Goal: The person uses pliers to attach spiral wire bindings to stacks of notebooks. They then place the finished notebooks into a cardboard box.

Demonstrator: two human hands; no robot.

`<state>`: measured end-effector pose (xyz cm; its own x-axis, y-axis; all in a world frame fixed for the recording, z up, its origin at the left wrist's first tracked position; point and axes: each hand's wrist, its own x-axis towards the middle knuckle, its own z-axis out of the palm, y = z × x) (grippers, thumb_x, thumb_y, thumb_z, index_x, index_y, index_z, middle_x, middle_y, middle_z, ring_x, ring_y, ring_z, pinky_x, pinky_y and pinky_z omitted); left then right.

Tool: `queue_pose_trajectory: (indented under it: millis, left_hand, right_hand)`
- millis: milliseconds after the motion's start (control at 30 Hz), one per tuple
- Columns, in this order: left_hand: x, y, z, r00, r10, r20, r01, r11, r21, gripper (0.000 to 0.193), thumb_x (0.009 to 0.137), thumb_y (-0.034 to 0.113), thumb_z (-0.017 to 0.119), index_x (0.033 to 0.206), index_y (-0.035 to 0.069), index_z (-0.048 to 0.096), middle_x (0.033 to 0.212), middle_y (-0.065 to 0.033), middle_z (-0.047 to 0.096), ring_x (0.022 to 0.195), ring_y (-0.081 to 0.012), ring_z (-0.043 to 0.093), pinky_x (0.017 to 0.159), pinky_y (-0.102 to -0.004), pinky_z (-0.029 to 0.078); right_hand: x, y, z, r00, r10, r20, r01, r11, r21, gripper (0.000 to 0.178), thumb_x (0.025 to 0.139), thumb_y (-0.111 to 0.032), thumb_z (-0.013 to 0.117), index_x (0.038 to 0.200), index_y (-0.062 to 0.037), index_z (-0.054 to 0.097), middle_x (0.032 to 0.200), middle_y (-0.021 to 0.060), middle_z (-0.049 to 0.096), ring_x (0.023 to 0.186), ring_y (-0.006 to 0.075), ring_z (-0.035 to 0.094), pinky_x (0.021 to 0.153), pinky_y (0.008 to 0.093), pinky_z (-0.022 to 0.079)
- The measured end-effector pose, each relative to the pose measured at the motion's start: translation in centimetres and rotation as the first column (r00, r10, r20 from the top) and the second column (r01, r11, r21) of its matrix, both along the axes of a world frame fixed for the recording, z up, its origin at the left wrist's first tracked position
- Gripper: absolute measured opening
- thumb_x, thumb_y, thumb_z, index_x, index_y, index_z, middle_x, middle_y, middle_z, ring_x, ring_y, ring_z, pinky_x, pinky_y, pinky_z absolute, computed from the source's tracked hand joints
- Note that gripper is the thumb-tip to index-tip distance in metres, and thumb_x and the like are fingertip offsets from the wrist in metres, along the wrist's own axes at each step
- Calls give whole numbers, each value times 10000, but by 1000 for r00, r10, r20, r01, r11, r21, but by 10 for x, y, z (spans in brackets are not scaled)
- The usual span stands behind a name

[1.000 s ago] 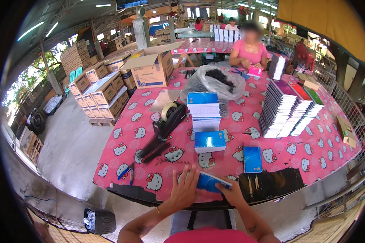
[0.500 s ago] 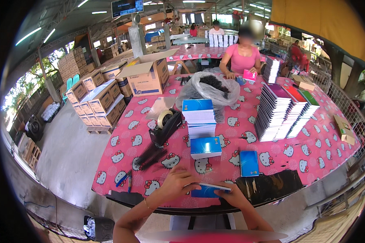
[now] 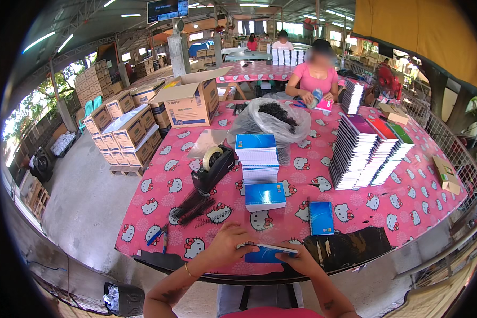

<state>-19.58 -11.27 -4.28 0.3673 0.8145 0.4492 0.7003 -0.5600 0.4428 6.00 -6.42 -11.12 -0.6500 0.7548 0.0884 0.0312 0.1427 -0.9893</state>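
Observation:
A blue-covered notebook (image 3: 262,255) is tilted at the table's near edge, its white page edge facing up. My right hand (image 3: 301,258) grips its right end, thumb on the cover. My left hand (image 3: 229,245) is closed at the notebook's left corner, thumb against the edge; whether a thin wire coil is between its fingers is hidden. Ahead stand a short pile of blue notebooks (image 3: 265,197) and a taller stack (image 3: 256,153) behind it. One spiral-bound blue notebook (image 3: 321,218) lies to the right. Loose black spiral coils (image 3: 193,205) lie to the left.
A tape dispenser (image 3: 213,167) and blue-handled pliers (image 3: 156,237) are at left. A plastic bag of black coils (image 3: 273,119) sits beyond the stacks. Tall notebook stacks (image 3: 355,151) stand at right. A co-worker (image 3: 315,79) handles items across the table; cartons (image 3: 188,103) are at far left.
My left fingers have curled in closer to the notebook's edge; a thin dark coil seen blurred above them no longer shows. The co-worker has raised an object off the table.

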Motion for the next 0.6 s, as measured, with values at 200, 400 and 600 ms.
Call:
queue_pose_trajectory:
  millis: [200,400,600]
  left_hand:
    - [-7,5,-9,982,-21,189,80,948,-309,257,765,262,791,907,95,657,840,-20,659,860,-216,638,969,-443,400]
    - [21,-3,-1,826,458,-329,-371,880,296,484,880,442,624,1243,124,586,1349,-125,525,1297,-298,453,1057,-626,244]
    - [44,-36,-57,732,417,-538,-469,882,45,843,835,561,590,1424,-6,380,1488,-223,348,1431,-381,244,1050,-730,115]
  right_hand:
    - [-2,2,8,999,51,-11,-51,998,47,292,912,-87,648,1195,-18,639,932,44,662,852,110,572,774,272,462]
    - [-4,5,-6,999,-45,-23,44,998,-43,319,914,-110,651,1218,-14,629,966,35,667,884,98,570,799,274,469]
    - [-23,4,3,992,-116,-48,111,990,-92,306,922,-161,651,1189,-13,639,961,23,666,870,83,563,778,258,469]
